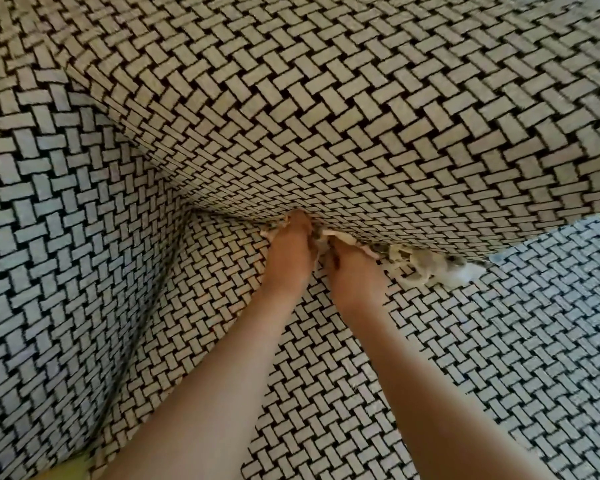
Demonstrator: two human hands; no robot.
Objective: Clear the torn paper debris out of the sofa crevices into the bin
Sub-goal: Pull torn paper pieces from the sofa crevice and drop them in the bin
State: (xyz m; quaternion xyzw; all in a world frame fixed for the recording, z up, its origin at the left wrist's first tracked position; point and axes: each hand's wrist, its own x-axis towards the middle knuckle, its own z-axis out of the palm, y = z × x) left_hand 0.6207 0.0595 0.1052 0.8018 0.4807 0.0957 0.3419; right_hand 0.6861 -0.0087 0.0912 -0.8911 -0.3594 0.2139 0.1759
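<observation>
Torn paper scraps [426, 266] lie wedged along the crevice where the sofa's back cushion [326, 116] meets the seat [326, 358]. My left hand [288, 251] reaches into that crevice, fingertips buried among scraps and partly hidden. Close beside it, my right hand [352, 271] sits at the crevice too, its fingers curled around paper pieces. A loose clump of whitish scraps pokes out to the right of my right hand. No bin is in view.
The sofa armrest [66, 220] rises at the left, forming a corner with the back cushion. All surfaces carry the same grey basket-weave fabric. A yellow patch [66, 467] shows at the bottom left edge.
</observation>
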